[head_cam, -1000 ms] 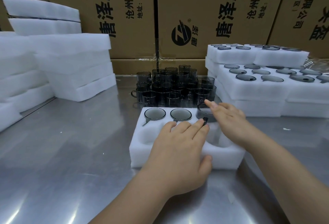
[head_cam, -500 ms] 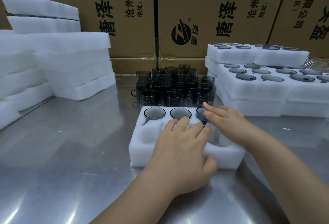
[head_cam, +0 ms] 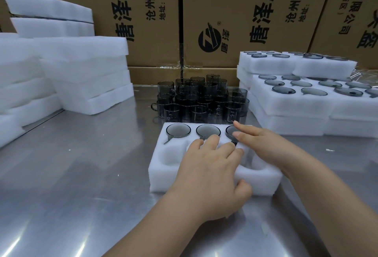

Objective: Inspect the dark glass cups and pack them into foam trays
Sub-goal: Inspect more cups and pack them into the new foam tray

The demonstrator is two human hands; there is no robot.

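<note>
A white foam tray (head_cam: 161,177) lies on the steel table in front of me. Its far row holds three dark glass cups: one at the left (head_cam: 178,130), one in the middle (head_cam: 207,130), one at the right (head_cam: 231,131) partly under my fingers. My left hand (head_cam: 210,175) lies flat over the tray's near row, fingers straight, thumb at the front edge. My right hand (head_cam: 263,144) rests with straight fingers on the right-hand cup's rim. A cluster of loose dark cups (head_cam: 200,99) stands just behind the tray.
Filled foam trays (head_cam: 302,101) are stacked at the right. Empty foam trays (head_cam: 86,72) are piled at the left. Printed cardboard boxes (head_cam: 225,11) wall off the back. Bare steel table (head_cam: 71,175) stretches at the front left.
My left hand slid slightly forward over the tray. My right hand's fingers shifted a little left across the right-hand cup.
</note>
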